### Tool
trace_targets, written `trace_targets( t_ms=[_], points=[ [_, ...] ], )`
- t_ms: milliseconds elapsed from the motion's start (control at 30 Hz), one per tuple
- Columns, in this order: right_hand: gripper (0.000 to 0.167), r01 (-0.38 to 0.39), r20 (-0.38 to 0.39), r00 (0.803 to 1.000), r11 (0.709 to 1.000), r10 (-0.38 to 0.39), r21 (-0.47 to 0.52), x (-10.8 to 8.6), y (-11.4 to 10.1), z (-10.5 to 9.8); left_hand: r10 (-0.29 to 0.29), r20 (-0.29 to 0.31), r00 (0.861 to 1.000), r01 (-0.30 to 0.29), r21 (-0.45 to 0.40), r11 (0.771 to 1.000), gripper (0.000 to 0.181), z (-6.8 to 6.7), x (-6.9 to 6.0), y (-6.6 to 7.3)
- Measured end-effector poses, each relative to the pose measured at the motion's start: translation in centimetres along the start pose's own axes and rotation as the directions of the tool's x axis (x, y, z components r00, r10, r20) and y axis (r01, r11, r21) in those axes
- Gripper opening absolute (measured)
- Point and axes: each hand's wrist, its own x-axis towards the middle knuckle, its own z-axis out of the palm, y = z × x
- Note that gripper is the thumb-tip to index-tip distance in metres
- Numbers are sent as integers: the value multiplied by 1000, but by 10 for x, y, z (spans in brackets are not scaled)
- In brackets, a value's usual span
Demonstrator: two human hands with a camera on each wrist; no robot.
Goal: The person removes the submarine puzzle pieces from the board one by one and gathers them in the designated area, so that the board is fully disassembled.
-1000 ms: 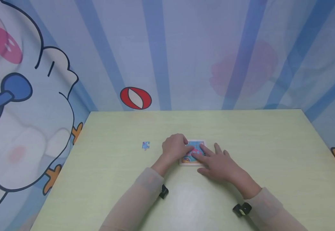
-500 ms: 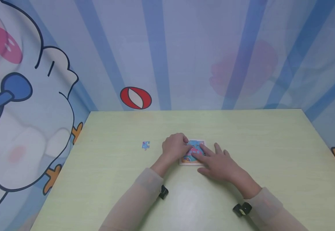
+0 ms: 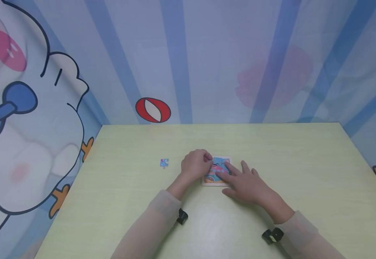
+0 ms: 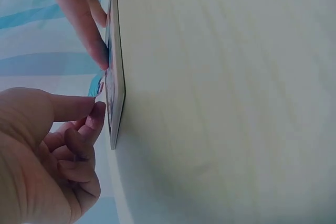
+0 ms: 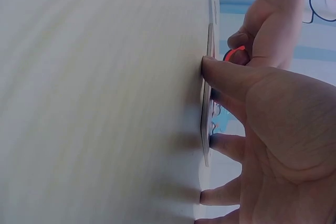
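One square jigsaw board [image 3: 214, 185] lay flat on the pale yellow-green table [image 3: 110, 201], between both hands. Its narrow rim was pale; the printed face showed sky blue and bright pink, with orange toward the near left corner. The left hand [image 3: 196, 164] pinched a thin bluish piece [image 4: 96, 84], held tilted at the board's left side. The right hand [image 3: 247, 185] was spread, fingertips touching the print. Another piece [image 3: 164, 163], blue with a purplish patch, lay well left of the board.
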Motion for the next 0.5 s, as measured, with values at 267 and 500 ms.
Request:
trace_targets(
  t_ms=[267,500],
  points=[
    [59,-9,8,1000,1000,8,12,1,0,1,-31,12,999,32,-122,992,12,-13,-5,-12],
    [60,-18,4,1000,1000,18,15,1,0,2,-58,-16,998,54,-197,979,11,-33,-9,-36]
  ],
)
